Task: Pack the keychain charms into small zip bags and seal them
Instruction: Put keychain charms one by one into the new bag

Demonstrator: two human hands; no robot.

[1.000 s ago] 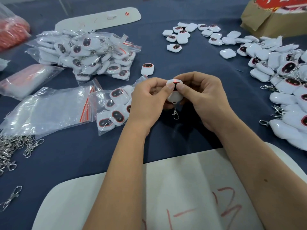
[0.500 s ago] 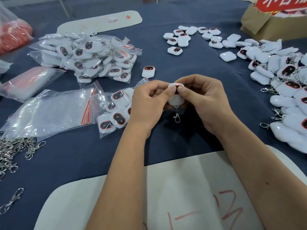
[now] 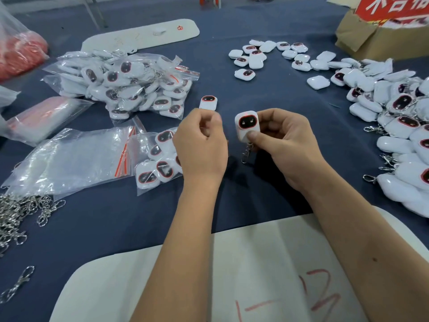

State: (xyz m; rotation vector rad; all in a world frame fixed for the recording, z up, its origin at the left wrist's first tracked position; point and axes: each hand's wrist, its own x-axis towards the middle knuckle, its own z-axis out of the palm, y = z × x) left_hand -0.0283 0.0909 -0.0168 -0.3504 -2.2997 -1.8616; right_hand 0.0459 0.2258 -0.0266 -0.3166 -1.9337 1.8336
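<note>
My right hand (image 3: 282, 141) holds a white keychain charm (image 3: 246, 125) with a dark red-rimmed face, upright above the blue table; its metal clasp (image 3: 246, 154) dangles below. My left hand (image 3: 200, 142) hovers just left of it, fingers curled, with nothing visible in them. A loose charm (image 3: 208, 102) lies on the cloth behind my left hand. Beside my left wrist lies a small zip bag (image 3: 154, 159) holding several charms. A stack of empty zip bags (image 3: 69, 159) lies further left.
Filled bags (image 3: 130, 84) are piled at the back left. Loose charms (image 3: 404, 126) are heaped on the right and scattered at the back. Metal clasps (image 3: 21, 210) lie at the left edge. A cardboard box (image 3: 362, 40) sits at the far right, a white board (image 3: 255, 275) near me.
My left hand has let go of the charm and moved left. My right hand has turned the charm so its face shows toward me.
</note>
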